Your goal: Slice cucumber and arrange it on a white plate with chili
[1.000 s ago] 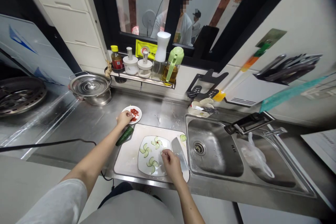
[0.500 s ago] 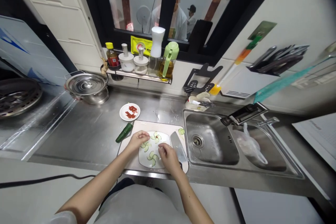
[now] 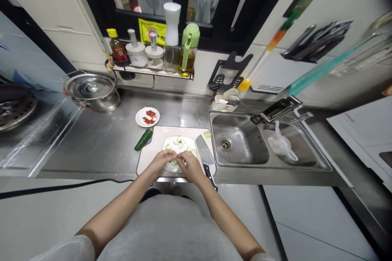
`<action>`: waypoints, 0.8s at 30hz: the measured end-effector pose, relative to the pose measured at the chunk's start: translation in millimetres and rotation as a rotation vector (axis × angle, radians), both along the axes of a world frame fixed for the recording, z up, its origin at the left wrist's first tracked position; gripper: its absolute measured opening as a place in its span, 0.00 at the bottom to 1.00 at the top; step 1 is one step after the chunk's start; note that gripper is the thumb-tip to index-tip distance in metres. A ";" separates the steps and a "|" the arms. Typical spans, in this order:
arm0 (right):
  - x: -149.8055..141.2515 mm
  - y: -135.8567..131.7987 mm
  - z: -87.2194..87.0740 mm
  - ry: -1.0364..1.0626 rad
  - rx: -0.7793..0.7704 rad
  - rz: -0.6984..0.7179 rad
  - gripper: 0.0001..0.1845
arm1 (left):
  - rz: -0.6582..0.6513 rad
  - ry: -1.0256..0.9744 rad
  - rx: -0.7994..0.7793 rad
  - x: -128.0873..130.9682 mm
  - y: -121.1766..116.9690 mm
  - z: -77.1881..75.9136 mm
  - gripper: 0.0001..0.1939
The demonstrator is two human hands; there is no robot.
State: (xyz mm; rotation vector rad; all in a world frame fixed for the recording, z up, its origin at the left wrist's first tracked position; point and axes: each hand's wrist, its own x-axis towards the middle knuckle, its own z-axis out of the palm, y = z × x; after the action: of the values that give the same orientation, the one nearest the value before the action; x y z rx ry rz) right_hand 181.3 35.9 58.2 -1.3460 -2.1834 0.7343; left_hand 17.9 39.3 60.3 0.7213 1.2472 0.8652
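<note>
And here both hands come in over the white square plate (image 3: 186, 140), which sits on the cutting board (image 3: 147, 159) with pale green slices (image 3: 179, 142) laid on it in curved clusters! The left hand (image 3: 164, 159) pinches thumb to finger; the right hand (image 3: 187, 163) has its fingertips drawn in right beside it. Whatever lies between those fingers is too small to tell. Just beyond the board, the small round plate (image 3: 138, 117) carries chopped red bits (image 3: 150, 114) in two patches. On the rack, the green-lidded jug (image 3: 186, 59) shows golden oil, and over in the right-hand sink basin (image 3: 301, 157) lies a plastic bag (image 3: 281, 144).
</note>
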 end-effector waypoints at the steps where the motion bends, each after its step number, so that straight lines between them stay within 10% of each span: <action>1: 0.2 0.1 1.2 -0.002 0.016 -0.010 0.06 | -0.004 0.017 0.001 -0.7 -0.7 0.3 0.13; 18: 2.9 1.6 1.1 -0.091 -0.010 0.038 0.07 | -0.143 0.094 0.160 -7.6 -3.1 -22.2 0.16; 24: 4.4 -1.5 -21.5 -0.196 -0.121 0.020 0.07 | -0.177 0.523 0.251 -16.1 -3.1 -38.5 0.13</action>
State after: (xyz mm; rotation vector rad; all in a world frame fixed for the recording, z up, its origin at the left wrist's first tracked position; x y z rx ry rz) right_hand 185.7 34.3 36.6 -1.5153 -2.3392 0.7828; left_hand 1.9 36.2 21.9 1.2986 1.5172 0.7145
